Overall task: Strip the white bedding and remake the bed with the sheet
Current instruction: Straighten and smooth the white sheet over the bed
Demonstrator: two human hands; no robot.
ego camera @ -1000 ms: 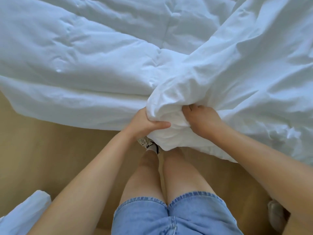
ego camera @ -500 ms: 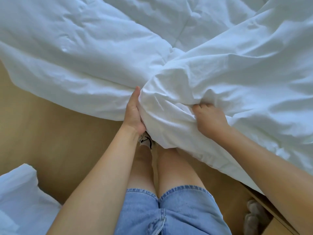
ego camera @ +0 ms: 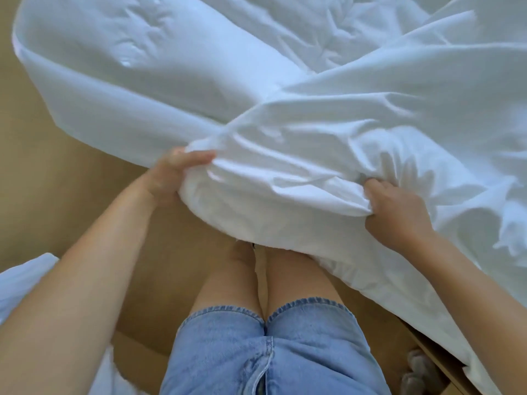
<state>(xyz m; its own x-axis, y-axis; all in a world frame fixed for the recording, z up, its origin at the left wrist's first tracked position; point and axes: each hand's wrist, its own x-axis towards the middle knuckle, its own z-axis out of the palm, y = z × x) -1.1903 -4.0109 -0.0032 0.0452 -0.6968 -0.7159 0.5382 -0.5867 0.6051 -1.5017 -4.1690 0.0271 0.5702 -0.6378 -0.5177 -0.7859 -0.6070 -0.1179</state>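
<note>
tan floor [ego camera: 71, 195] runs under the person's shorts [ego camera: 265, 352] and knees, a white bundle [ego camera: 25, 283] at its left edge. both hands are closed on bunched white bedding [ego camera: 285, 195], left hand [ego camera: 171, 178] under its fold, right hand [ego camera: 396, 215] pinching from above, likely to drag it clear. beyond, the bed [ego camera: 142, 89] lies rumpled and white.

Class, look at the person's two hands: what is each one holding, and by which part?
Both grip the white bedding by its bunched near edge: left hand at the left end of the bundle, right hand further right.
</note>
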